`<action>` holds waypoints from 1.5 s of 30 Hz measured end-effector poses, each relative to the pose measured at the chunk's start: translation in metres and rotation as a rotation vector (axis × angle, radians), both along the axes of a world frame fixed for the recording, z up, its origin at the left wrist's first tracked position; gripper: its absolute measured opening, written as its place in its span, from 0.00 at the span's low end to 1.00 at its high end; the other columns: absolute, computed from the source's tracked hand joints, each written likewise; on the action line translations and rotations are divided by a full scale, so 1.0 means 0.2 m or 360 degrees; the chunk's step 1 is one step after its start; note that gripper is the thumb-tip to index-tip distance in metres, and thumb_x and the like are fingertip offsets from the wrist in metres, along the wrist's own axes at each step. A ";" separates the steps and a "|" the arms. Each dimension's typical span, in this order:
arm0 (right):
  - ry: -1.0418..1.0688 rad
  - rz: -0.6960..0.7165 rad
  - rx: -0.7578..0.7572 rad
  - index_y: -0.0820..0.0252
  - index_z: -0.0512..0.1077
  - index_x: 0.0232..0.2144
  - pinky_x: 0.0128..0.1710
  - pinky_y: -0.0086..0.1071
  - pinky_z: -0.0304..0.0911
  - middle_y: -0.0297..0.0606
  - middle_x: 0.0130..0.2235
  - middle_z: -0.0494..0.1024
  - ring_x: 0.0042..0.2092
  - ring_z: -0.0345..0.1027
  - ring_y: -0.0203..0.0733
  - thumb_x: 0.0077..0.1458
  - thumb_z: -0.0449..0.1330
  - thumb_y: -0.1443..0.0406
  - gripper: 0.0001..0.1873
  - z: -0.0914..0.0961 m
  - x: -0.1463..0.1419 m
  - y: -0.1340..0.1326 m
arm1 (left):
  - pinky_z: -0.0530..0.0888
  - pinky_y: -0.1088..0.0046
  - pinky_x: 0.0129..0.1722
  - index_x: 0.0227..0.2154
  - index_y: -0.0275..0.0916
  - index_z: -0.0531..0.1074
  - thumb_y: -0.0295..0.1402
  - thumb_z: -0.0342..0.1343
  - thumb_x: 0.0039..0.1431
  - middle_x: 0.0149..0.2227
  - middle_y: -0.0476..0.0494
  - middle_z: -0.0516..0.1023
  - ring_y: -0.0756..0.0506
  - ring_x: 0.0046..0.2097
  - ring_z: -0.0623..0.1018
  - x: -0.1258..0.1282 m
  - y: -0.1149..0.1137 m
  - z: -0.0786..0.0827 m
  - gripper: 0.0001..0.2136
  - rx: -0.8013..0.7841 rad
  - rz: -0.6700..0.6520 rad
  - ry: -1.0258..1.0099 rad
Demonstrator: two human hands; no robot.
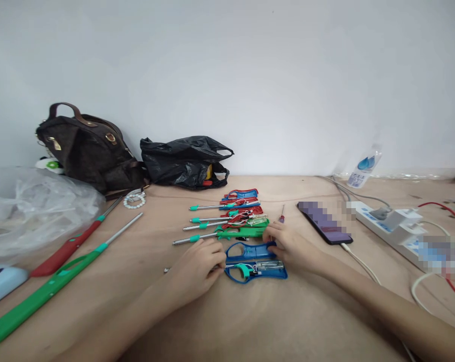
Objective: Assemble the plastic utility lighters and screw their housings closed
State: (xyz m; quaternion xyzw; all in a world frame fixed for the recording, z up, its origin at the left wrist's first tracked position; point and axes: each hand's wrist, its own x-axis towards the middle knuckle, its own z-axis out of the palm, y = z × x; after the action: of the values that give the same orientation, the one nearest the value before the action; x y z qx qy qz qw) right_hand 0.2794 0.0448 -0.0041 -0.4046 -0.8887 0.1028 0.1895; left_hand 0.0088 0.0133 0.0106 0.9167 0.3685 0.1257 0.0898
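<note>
On the table in front of me lies an opened blue long-neck lighter point(276, 272), its clear fuel tank, teal trigger and wires showing. My left hand point(202, 264) is closed around its metal neck, whose tip shows to the left; the fingers hide the joint. Just beyond it is the loose blue casing half point(250, 250). At that half's right end, my right hand point(289, 244) grips its edge with thumb and fingers. Farther back, several opened lighters lie in a row; the nearest is a green lighter point(246, 233), close to my right fingertips.
To the left lie a whole red lighter point(67, 254) and a whole green lighter point(57, 279), beside a clear plastic bag point(50, 211). A small screwdriver point(282, 217), a phone point(323, 222) and a power strip point(381, 234) are on the right. Bags stand along the wall.
</note>
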 end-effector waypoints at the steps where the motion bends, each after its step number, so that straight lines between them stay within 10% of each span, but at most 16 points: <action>1: 0.0037 0.0009 -0.0013 0.61 0.68 0.36 0.40 0.36 0.64 0.39 0.39 0.71 0.41 0.66 0.41 0.49 0.53 0.80 0.14 0.01 0.00 -0.01 | 0.64 0.70 0.35 0.25 0.38 0.66 0.23 0.49 0.56 0.33 0.46 0.71 0.45 0.37 0.69 0.00 0.00 0.00 0.06 -0.0013 0.0004 0.0000; 12: -0.0482 -0.0084 -0.0031 0.62 0.62 0.39 0.26 0.31 0.54 0.39 0.31 0.71 0.29 0.65 0.42 0.48 0.48 0.77 0.15 0.07 -0.03 -0.10 | 0.63 0.72 0.33 0.25 0.38 0.65 0.23 0.49 0.56 0.31 0.47 0.71 0.46 0.35 0.69 0.00 0.00 0.00 0.07 -0.0044 0.0050 -0.0052; 20: -0.0243 -0.0077 0.0023 0.58 0.61 0.36 0.31 0.33 0.58 0.38 0.34 0.71 0.33 0.67 0.43 0.59 0.50 0.66 0.03 0.16 0.00 -0.12 | 0.62 0.73 0.30 0.23 0.38 0.64 0.22 0.48 0.49 0.30 0.47 0.69 0.47 0.33 0.69 0.00 0.02 -0.06 0.05 -0.0024 0.0037 -0.0193; 25: -0.0147 -0.0007 -0.0007 0.57 0.64 0.40 0.33 0.34 0.61 0.39 0.37 0.72 0.36 0.68 0.44 0.65 0.46 0.57 0.12 0.20 -0.01 -0.16 | 0.63 0.73 0.31 0.24 0.38 0.64 0.22 0.49 0.48 0.30 0.47 0.70 0.46 0.33 0.70 0.00 0.02 -0.07 0.05 -0.0051 0.0066 -0.0314; 45: -0.0260 0.0215 0.0717 0.61 0.72 0.40 0.31 0.34 0.62 0.39 0.34 0.74 0.34 0.69 0.42 0.61 0.55 0.59 0.12 0.05 -0.11 -0.21 | 0.64 0.70 0.35 0.32 0.40 0.65 0.22 0.49 0.43 0.32 0.47 0.71 0.44 0.35 0.69 -0.01 0.02 -0.10 0.11 -0.0030 0.0058 -0.0301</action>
State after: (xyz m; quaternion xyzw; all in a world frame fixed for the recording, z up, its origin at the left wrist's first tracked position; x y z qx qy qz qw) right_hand 0.2574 0.0024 0.0049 -0.2987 -0.9266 -0.1185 0.1952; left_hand 0.0077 0.0164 -0.0097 0.8930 0.3760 0.2099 0.1307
